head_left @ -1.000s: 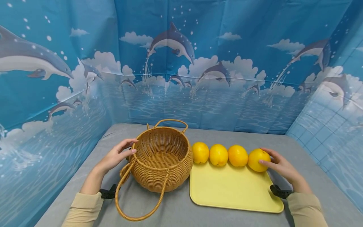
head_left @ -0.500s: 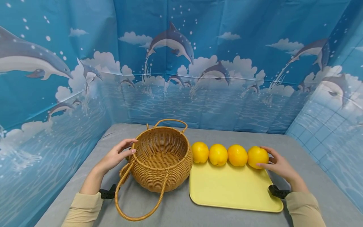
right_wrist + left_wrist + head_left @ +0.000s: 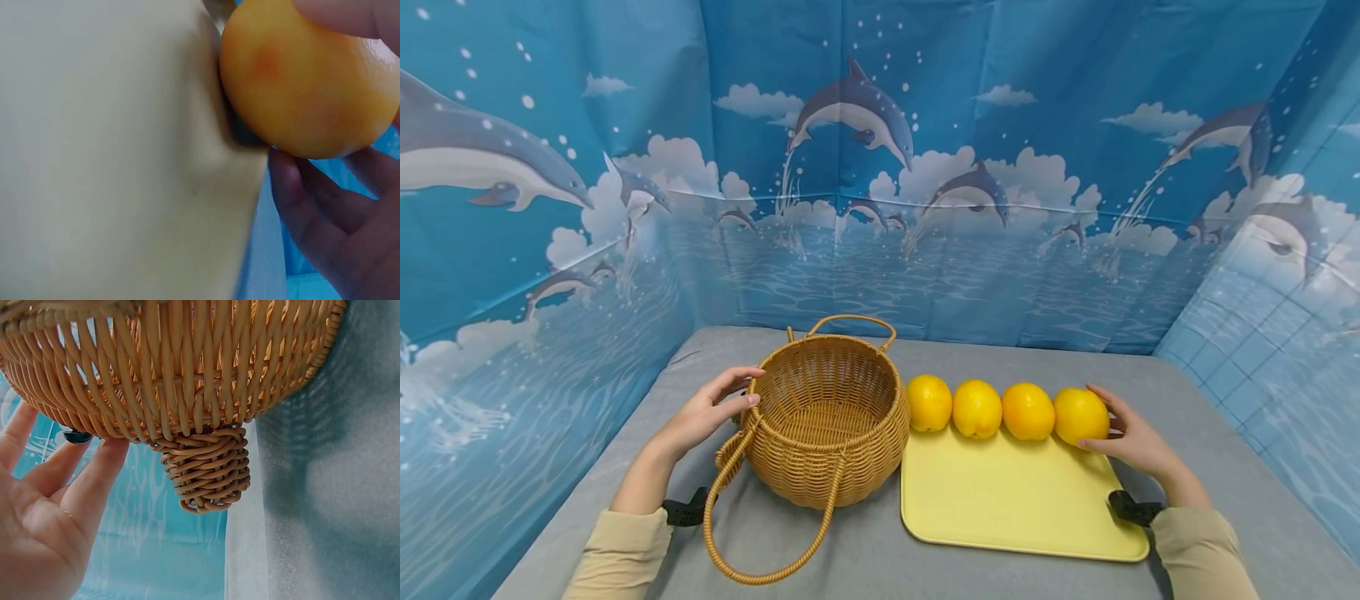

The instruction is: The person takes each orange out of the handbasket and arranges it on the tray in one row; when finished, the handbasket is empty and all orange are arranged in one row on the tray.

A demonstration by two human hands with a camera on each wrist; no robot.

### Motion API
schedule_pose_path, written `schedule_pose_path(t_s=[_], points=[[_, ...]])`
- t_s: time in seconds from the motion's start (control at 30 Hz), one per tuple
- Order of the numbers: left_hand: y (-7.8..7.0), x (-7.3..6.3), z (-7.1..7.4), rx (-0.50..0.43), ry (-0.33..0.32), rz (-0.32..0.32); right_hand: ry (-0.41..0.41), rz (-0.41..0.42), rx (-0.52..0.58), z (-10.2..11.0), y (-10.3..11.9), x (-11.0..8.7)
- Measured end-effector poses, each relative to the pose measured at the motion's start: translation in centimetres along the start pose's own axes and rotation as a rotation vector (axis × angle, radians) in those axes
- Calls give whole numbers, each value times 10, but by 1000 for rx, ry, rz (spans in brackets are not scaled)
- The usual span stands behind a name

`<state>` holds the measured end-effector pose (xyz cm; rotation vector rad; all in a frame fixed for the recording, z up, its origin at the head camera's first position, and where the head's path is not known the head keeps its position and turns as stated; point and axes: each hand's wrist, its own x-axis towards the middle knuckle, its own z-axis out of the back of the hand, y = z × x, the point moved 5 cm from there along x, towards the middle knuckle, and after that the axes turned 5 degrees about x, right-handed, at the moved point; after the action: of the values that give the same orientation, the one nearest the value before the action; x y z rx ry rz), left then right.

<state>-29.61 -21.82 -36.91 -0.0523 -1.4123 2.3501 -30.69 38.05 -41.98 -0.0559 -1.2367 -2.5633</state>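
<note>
My left hand (image 3: 703,414) rests against the left rim of a round wicker basket (image 3: 831,475). Its thumb and fingertips touch the weave with the fingers fairly straight, and the left wrist view shows them beside a short woven stub (image 3: 206,469). Inside, only the basket's woven bottom shows. Over on the right, my right hand (image 3: 1138,433) holds the rightmost orange (image 3: 1078,415) between thumb and fingers. In the right wrist view the orange (image 3: 306,81) sits at the tray's edge, fingertips against it. Three more oranges (image 3: 977,409) stand to its left in a row.
A yellow tray (image 3: 1000,500) lies right of the basket, with the row of oranges along its far edge. One basket handle (image 3: 767,577) hangs forward onto the grey cloth (image 3: 865,567); the other handle (image 3: 853,317) stands at the back. A dolphin curtain (image 3: 925,275) surrounds the table.
The rightmost orange has moved slightly left and back with my right hand, closer in line with the other oranges. The right thumb now sits lower on it. My left hand and the basket stay put.
</note>
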Motion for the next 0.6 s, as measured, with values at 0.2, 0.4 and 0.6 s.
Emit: schedule_pose_path(t_s=[0.2, 0.4, 0.6], points=[[1, 0, 1, 9, -3, -2, 19, -22, 13, 1, 4, 1], [1, -1, 1, 10, -3, -9, 31, -58, -9, 0, 9, 1], [-1, -1, 0, 18, 2, -20, 70, -101, -93, 0, 19, -3]])
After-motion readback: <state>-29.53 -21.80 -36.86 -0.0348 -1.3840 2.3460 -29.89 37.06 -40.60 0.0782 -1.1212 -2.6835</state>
